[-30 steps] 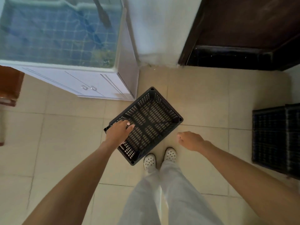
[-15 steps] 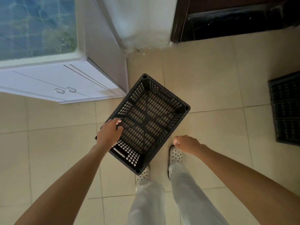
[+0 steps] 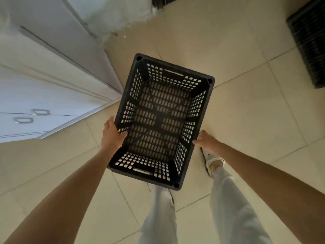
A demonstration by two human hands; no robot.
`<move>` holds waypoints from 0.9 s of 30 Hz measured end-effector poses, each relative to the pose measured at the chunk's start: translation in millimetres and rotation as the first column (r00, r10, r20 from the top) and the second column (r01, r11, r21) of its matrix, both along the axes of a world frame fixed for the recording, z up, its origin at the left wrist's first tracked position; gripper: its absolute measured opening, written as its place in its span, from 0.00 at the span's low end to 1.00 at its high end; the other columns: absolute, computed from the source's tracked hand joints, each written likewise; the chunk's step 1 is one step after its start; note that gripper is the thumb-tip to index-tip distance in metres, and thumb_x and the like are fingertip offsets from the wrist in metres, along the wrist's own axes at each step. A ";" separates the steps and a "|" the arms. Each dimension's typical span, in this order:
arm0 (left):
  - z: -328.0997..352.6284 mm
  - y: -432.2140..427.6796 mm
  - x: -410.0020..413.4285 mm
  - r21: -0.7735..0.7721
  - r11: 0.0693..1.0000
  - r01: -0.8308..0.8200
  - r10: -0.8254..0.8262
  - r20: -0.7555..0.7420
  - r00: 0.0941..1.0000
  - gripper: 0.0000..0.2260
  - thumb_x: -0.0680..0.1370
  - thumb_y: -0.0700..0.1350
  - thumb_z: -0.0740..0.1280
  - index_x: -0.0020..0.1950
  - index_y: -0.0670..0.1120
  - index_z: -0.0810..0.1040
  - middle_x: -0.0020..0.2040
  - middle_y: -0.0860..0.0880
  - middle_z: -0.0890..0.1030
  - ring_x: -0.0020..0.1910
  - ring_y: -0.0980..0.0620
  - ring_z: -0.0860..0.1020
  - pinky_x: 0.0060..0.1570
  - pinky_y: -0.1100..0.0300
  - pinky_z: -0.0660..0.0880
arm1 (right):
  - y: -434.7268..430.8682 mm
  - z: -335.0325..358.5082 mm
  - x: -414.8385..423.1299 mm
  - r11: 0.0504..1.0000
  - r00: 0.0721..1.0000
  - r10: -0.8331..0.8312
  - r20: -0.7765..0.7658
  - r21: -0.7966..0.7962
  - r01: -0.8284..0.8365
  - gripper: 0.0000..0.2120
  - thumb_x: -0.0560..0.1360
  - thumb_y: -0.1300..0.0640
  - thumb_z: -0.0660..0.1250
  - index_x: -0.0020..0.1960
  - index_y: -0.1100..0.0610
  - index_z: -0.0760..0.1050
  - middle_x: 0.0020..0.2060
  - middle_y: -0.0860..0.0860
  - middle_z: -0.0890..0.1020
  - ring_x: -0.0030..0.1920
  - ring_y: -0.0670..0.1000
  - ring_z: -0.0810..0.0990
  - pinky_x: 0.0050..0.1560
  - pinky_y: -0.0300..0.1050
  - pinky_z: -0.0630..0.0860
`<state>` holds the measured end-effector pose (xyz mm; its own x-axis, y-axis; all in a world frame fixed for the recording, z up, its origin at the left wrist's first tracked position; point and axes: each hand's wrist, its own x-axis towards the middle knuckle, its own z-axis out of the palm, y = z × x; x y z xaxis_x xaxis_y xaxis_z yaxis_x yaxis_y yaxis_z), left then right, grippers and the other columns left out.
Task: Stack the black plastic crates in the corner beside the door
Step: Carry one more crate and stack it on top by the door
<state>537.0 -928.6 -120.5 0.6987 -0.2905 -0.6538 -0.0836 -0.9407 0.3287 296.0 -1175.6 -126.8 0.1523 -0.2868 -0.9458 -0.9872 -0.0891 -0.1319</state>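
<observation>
Beige floor tiles (image 3: 246,120) fill the room, with a white cabinet (image 3: 52,95) at the left and a dark stack of crates (image 3: 309,41) at the far right. Between them, above the floor, the black plastic crate (image 3: 161,118) is carried open side up. The left hand (image 3: 112,134) has its fingers (image 3: 123,135) hooked over the left rim, clamped on it. The right hand (image 3: 206,141) lies against the right wall; whether its fingers grip there, I cannot tell. The step in hand seems to be the carrying. The next move probably calls for a firm hold on both sides, then a turn toward the corner.
</observation>
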 end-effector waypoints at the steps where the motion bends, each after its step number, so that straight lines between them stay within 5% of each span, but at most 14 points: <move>1: -7.9 -1.6 3.5 -0.016 1.000 -0.018 0.018 -0.015 1.000 0.32 0.76 0.43 0.70 0.76 0.45 0.60 0.74 0.43 0.66 0.72 0.42 0.66 0.68 0.42 0.67 | 6.1 -6.0 -0.5 0.994 0.995 -0.098 0.026 -0.048 0.099 0.25 0.77 0.54 0.66 0.69 0.59 0.62 0.62 0.59 0.75 0.55 0.58 0.76 0.48 0.50 0.76; 3: -17.7 -7.3 11.0 -0.046 0.994 -0.099 0.098 -0.010 0.995 0.28 0.75 0.44 0.71 0.73 0.45 0.65 0.68 0.41 0.72 0.67 0.41 0.72 0.65 0.43 0.71 | 13.7 -13.4 -1.1 0.970 0.974 -0.217 0.066 -0.101 0.222 0.24 0.76 0.55 0.67 0.68 0.59 0.62 0.60 0.59 0.76 0.50 0.55 0.76 0.42 0.45 0.74; 7: -15.0 -17.7 28.7 -0.044 0.940 -0.338 0.330 -0.135 0.934 0.22 0.74 0.47 0.72 0.67 0.47 0.72 0.62 0.42 0.79 0.58 0.41 0.79 0.60 0.42 0.76 | 12.9 -6.9 3.8 0.847 0.842 -0.532 0.092 0.037 0.530 0.23 0.76 0.62 0.67 0.68 0.60 0.64 0.63 0.56 0.73 0.63 0.56 0.73 0.60 0.49 0.73; 10: -2.2 -25.9 33.3 -0.042 0.901 -0.432 0.416 -0.201 0.887 0.19 0.73 0.46 0.74 0.62 0.47 0.75 0.56 0.43 0.82 0.53 0.42 0.81 0.56 0.43 0.78 | 5.2 8.7 0.0 0.853 0.851 -0.522 0.054 0.019 0.522 0.21 0.77 0.65 0.66 0.68 0.61 0.66 0.64 0.56 0.73 0.65 0.55 0.73 0.62 0.47 0.75; 14: 33.4 -47.0 26.9 -0.057 0.942 -0.332 0.311 -0.229 0.922 0.14 0.74 0.45 0.72 0.58 0.43 0.79 0.48 0.43 0.84 0.47 0.43 0.83 0.54 0.47 0.79 | -4.3 40.0 -18.9 0.843 0.843 -0.537 0.040 -0.028 0.538 0.19 0.77 0.66 0.65 0.67 0.62 0.69 0.63 0.58 0.75 0.62 0.55 0.76 0.61 0.48 0.76; 19: 95.4 -88.7 8.3 -0.032 0.994 -0.102 0.094 -0.199 0.975 0.11 0.75 0.49 0.71 0.53 0.43 0.80 0.50 0.42 0.84 0.51 0.42 0.82 0.59 0.45 0.77 | -21.6 95.4 -63.1 0.838 0.839 -0.543 0.021 -0.047 0.544 0.16 0.78 0.67 0.62 0.66 0.66 0.70 0.61 0.62 0.77 0.60 0.58 0.79 0.60 0.50 0.77; 24: 173.2 -145.0 -21.1 -0.085 0.996 -0.012 -0.010 -0.253 0.967 0.08 0.74 0.49 0.72 0.46 0.46 0.81 0.43 0.46 0.84 0.40 0.51 0.81 0.37 0.60 0.73 | -51.7 170.7 -109.1 0.791 0.791 -0.611 0.007 -0.030 0.611 0.15 0.80 0.64 0.60 0.66 0.65 0.69 0.60 0.60 0.78 0.48 0.52 0.78 0.39 0.41 0.76; 27: 225.4 -186.1 -40.9 -0.085 0.986 0.146 -0.162 -0.235 0.958 0.11 0.74 0.52 0.72 0.43 0.45 0.80 0.46 0.42 0.85 0.47 0.44 0.83 0.52 0.51 0.78 | -77.0 223.3 -141.7 0.764 0.764 -0.645 0.003 -0.021 0.645 0.16 0.80 0.60 0.61 0.67 0.63 0.69 0.59 0.60 0.78 0.48 0.53 0.78 0.41 0.42 0.77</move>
